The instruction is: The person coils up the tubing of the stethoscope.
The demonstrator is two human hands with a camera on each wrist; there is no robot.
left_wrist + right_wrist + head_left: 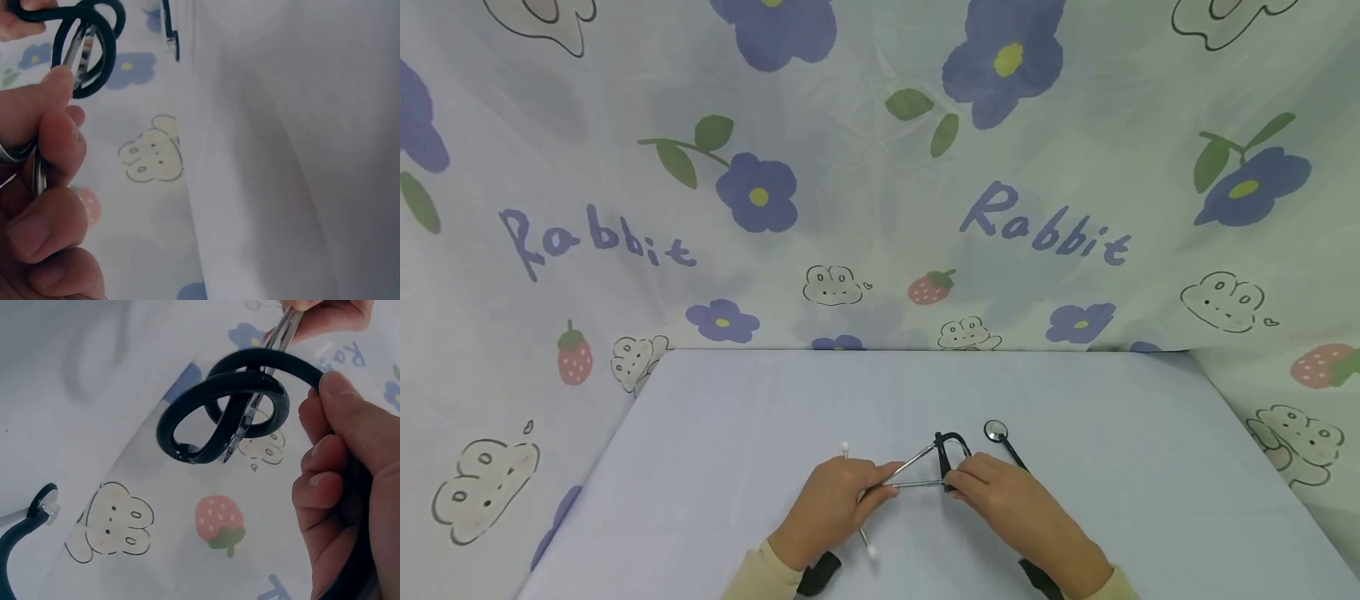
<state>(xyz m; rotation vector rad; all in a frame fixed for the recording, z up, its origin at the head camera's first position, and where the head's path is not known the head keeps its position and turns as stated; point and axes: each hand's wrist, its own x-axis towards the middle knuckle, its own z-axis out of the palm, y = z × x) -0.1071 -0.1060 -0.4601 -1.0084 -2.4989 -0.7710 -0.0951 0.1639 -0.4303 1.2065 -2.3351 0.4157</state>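
Note:
Both hands hold one stethoscope. My left hand (835, 500) pinches its slim metal ear tubes (917, 483) between thumb and fingers; white ear tips (871, 551) stick out on either side of that hand. My right hand (1011, 508) grips the dark tubing (350, 569) with curled fingers. Between the hands the tubing bends into loops (165, 434), and metal parts (287, 328) run through or behind them in the right wrist view. The round chest piece (996, 431) lies beyond the right hand. Inside the hands, the held parts are mostly hidden.
A white tabletop (737, 417) lies beneath the hands. Behind it hangs a cloth (865, 192) printed with flowers, rabbits and strawberries. Dark bands or mounts (820, 575) show at the wrists, below the pale sleeves (760, 575).

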